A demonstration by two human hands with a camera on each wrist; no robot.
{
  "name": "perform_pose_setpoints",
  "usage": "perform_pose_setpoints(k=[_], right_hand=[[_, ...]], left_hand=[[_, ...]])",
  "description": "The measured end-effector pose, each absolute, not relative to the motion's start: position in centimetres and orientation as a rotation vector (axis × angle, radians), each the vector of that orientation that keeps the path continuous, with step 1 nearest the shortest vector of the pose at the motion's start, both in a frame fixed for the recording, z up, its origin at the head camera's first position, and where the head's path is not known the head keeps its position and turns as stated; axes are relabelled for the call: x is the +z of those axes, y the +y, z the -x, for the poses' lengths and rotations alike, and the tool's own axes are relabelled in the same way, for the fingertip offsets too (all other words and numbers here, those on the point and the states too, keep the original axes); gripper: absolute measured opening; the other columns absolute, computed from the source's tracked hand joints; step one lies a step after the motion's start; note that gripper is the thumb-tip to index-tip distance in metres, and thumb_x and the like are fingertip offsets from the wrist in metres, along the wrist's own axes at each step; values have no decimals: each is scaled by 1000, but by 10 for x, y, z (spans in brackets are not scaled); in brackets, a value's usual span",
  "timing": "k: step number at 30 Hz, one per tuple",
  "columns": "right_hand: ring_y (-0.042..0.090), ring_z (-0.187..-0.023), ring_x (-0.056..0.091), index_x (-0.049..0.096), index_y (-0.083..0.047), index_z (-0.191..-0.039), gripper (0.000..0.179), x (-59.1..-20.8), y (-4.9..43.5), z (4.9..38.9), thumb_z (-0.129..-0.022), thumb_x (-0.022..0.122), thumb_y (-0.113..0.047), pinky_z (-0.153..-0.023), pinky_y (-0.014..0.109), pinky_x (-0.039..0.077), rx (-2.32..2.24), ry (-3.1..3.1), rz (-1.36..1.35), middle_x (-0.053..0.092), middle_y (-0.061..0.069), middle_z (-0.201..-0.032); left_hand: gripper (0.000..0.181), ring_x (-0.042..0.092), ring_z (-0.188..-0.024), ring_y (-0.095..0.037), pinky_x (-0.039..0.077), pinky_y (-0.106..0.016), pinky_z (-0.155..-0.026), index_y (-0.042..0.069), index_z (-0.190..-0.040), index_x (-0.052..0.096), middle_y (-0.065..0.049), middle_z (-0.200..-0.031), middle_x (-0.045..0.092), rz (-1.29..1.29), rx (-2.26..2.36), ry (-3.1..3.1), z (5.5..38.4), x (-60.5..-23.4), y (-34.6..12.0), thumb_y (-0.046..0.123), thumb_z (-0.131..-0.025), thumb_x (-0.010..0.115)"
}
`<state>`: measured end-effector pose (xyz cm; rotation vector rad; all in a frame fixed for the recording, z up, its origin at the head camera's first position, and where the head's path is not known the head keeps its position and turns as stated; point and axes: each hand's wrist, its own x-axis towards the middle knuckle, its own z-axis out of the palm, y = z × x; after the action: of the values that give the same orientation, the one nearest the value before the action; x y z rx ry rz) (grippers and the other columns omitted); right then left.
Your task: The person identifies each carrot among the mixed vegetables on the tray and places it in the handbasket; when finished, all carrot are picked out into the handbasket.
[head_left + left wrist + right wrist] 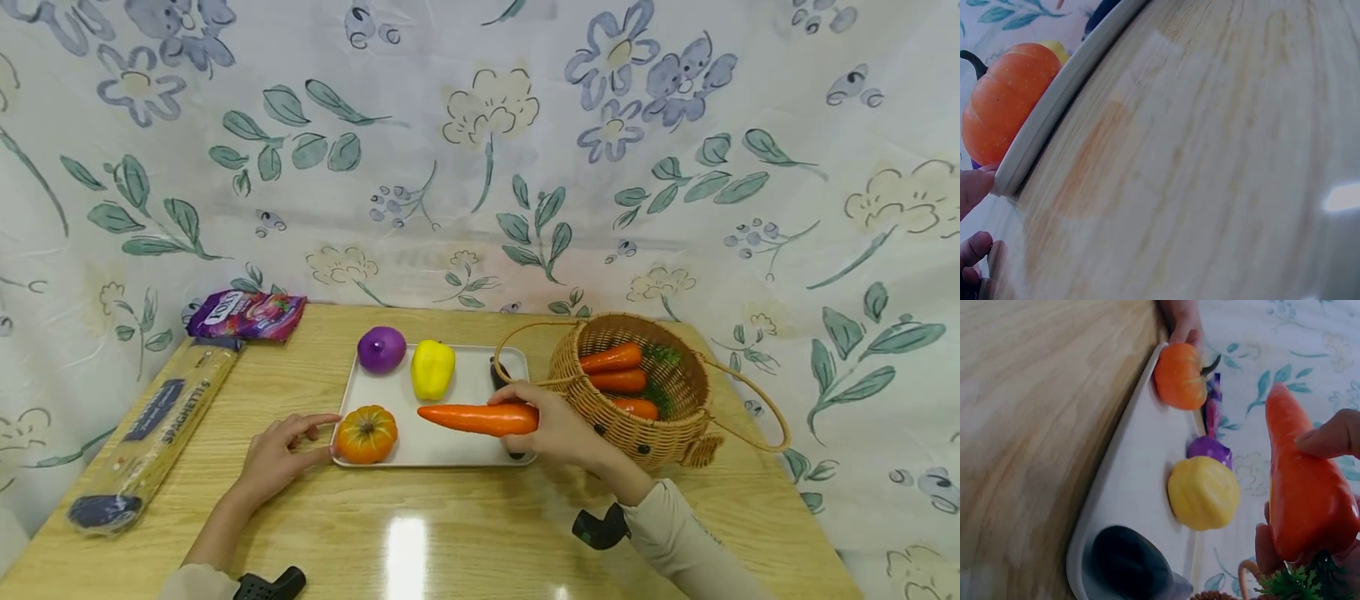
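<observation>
My right hand [551,425] pinches an orange carrot [472,418] by its thick end, thumb on one side and fingers on the other. The carrot's tip points left over the white tray [465,454]. My left hand [281,458] touches the tray's left edge with its index finger and thumb, beside an orange pumpkin [367,434]. Also on the tray are a purple round vegetable [381,350], a yellow bell pepper [432,370] and a dark eggplant [1129,562], which the right hand partly hides in the head view.
A wicker basket [630,417] with several carrots [618,381] and a raised handle stands right of the tray. To the left lie a spaghetti pack [161,433] and a purple candy bag [247,315]. A floral cloth [450,167] hangs behind the wooden table [322,533].
</observation>
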<state>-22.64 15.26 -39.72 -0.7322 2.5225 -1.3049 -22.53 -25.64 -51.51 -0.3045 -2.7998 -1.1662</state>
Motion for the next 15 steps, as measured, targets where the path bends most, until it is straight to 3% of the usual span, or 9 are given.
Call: perform_pose_setpoints(k=[15], right_hand=[[22, -91, 53, 63, -17, -123, 43, -374, 170, 236, -82, 73, -5, -78, 35, 45, -1212, 2398, 814, 59, 7, -112]], left_hand=[[42, 37, -76, -9, 20, -38, -73, 25, -127, 67, 4, -93, 57, 322, -1137, -2789, 226, -517, -256, 33, -87, 75]])
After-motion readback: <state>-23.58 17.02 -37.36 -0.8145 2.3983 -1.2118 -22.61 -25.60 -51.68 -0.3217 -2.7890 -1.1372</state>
